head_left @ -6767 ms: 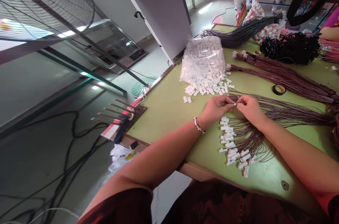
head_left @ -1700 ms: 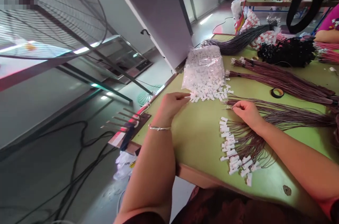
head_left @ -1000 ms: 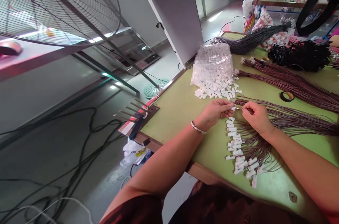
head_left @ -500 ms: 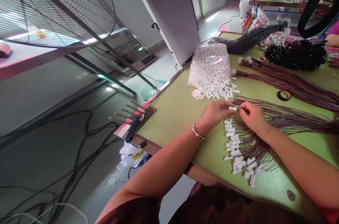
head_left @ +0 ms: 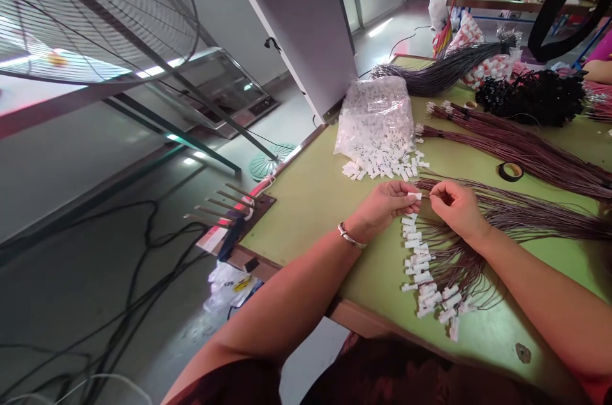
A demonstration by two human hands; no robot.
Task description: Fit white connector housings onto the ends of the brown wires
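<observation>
Between the thumb and fingers of my left hand (head_left: 386,206) is a small white connector housing (head_left: 415,196). Just to its right, my right hand (head_left: 455,208) is closed in a pinch on the end of a thin brown wire (head_left: 425,196). How far the wire tip sits in the housing is too small to tell. Below both hands lies a row of white connectors (head_left: 417,258) fixed on brown wires. Beyond my right hand stretches a bundle of loose brown wires (head_left: 535,208).
An open plastic bag (head_left: 375,115) spills loose white housings behind my hands. Further right are taped brown wire bundles (head_left: 507,147), a tape roll (head_left: 510,171) and a black heap (head_left: 530,97). A pronged metal fixture (head_left: 239,207) sits at the left table edge; a large fan (head_left: 95,16) stands beyond.
The view has shifted slightly, so everything sits a little further left. My left fingers now cover more of the housing, and the hands stay close together with the wire between them.
</observation>
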